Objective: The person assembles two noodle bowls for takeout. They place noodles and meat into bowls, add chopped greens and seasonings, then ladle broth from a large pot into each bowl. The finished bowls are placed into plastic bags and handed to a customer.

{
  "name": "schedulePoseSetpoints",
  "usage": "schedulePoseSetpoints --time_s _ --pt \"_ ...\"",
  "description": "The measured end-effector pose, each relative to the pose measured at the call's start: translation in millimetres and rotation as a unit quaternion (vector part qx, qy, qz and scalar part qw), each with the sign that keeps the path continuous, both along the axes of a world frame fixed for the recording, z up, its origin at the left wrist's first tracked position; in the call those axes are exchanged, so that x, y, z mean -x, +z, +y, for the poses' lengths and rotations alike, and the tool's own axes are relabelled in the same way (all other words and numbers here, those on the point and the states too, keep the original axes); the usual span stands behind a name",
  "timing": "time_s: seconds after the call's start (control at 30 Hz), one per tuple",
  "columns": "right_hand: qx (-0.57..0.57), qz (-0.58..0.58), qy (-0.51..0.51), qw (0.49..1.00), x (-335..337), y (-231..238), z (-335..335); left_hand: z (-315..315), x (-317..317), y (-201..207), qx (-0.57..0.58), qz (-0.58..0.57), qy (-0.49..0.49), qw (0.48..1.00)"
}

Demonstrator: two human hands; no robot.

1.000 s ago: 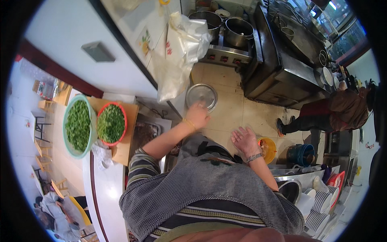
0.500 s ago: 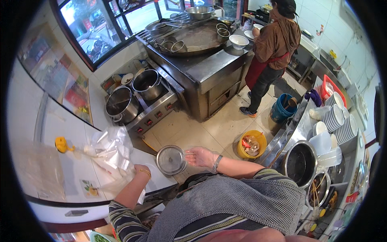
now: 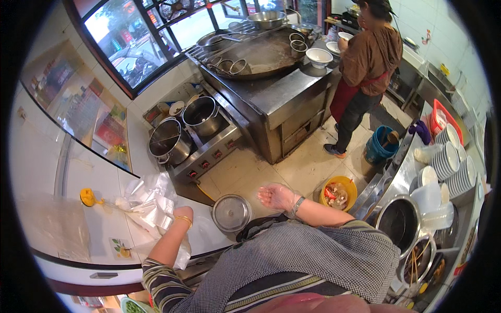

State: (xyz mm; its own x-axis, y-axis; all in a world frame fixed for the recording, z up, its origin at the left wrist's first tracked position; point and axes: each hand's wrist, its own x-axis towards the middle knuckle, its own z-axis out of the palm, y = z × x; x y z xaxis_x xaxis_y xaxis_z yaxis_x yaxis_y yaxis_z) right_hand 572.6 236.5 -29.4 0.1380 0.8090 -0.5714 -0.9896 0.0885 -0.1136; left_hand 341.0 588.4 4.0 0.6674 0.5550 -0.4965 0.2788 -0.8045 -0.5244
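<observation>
My right hand (image 3: 277, 197) wears a clear plastic glove and is held out with its fingers apart, nothing in it. To its left, apart from it, is a round metal lid (image 3: 231, 213) at the corner of the white counter. My left hand (image 3: 182, 212) is at the crumpled clear plastic bags (image 3: 155, 200) hanging against the wall; its fingers are hidden, so I cannot tell what they grip. A yellow hook-like holder (image 3: 90, 197) is on the wall beside the bags.
Two steel pots (image 3: 170, 141) stand on a burner unit ahead. Beyond is a large wok (image 3: 261, 57). A co-worker (image 3: 368, 68) stands there holding a white bowl. A yellow bucket (image 3: 353, 194) and a blue bucket (image 3: 377, 148) stand on the floor; stacked bowls (image 3: 443, 161) line the right counter.
The whole view has shifted slightly. My right hand has moved rightward, away from the metal lid, its palm turned more upward. My left hand stays by the plastic bags.
</observation>
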Motion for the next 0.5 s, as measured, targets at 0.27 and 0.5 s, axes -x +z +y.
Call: schedulePoseSetpoints --time_s 0.27,0.5 --pt "-0.085 0.047 -0.020 0.995 -15 -6 -16 -20 -21 46 0.045 -0.123 0.029 0.991" --pt "0.023 -0.005 -0.014 1.000 -19 12 -30 -13 -21 81 0.066 -0.383 0.041 0.920"
